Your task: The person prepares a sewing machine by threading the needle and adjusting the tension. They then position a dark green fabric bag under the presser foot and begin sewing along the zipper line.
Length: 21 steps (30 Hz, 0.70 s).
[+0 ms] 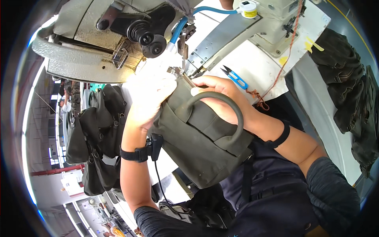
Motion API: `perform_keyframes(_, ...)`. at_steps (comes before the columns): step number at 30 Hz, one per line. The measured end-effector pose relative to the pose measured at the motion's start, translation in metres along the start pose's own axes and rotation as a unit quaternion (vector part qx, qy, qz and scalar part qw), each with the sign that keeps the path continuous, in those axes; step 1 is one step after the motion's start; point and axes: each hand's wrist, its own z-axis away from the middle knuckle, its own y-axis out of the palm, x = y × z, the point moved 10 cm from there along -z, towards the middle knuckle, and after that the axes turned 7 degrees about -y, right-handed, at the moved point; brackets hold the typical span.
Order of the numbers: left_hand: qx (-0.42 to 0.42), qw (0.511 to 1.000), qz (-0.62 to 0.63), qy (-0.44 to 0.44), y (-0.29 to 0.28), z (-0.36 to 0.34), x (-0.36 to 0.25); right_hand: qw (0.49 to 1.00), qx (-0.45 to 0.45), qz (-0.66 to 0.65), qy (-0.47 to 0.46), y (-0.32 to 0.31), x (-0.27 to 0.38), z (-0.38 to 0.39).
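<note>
A dark olive handbag (193, 142) with a rounded handle (239, 118) lies in front of me, its far end under the sewing machine's needle area (182, 67). My right hand (223, 94) pinches the bag's edge beside a strip of metal zipper (188, 80), its wrist behind the handle. On the other side, my left hand (154, 100) grips the bag's left edge close to the needle. Strong lamp light washes out part of its fingers. The exact stitching point is lost in the glare.
The sewing machine head (94, 43) fills the upper left. Blue thread snips (237, 79) lie on the white tabletop right of my right hand, near orange thread (258, 96). Dark bags (96, 134) hang at left; more dark pieces (341, 67) are piled at right.
</note>
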Motion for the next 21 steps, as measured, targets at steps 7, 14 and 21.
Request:
perform_keyframes(7,-0.008,0.978,-0.198,0.069,0.007,-0.002,-0.017,0.994,-0.095,-0.050,0.011,-0.003,-0.021,0.007)
perform_keyframes(14,-0.018,0.983,-0.177,0.054,0.010,-0.001,-0.015,0.995,-0.077,-0.051,0.044,-0.003,-0.021,-0.005)
perform_keyframes(21,-0.058,0.982,-0.162,0.073,0.009,0.004,-0.019,0.992,-0.090,-0.078,0.031,-0.005,-0.019,-0.002)
